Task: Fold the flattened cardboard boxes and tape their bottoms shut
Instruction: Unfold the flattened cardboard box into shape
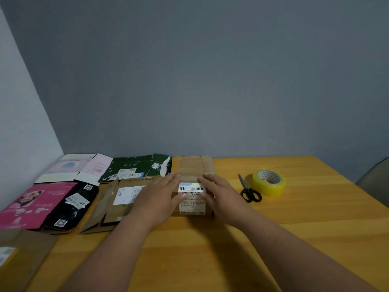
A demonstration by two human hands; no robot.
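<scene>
Both hands (pixel 160 194) flat on box (pixel 194 167)

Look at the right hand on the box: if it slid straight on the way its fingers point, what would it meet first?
The right hand points up-left across the box, so it would probably first meet the left hand, whose fingertips lie close by; depth is hard to judge.

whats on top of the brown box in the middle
Both hands lie flat on the brown box: left hand and right hand, either side of a white barcode label. Whatever lies beneath the palms is hidden.
</scene>
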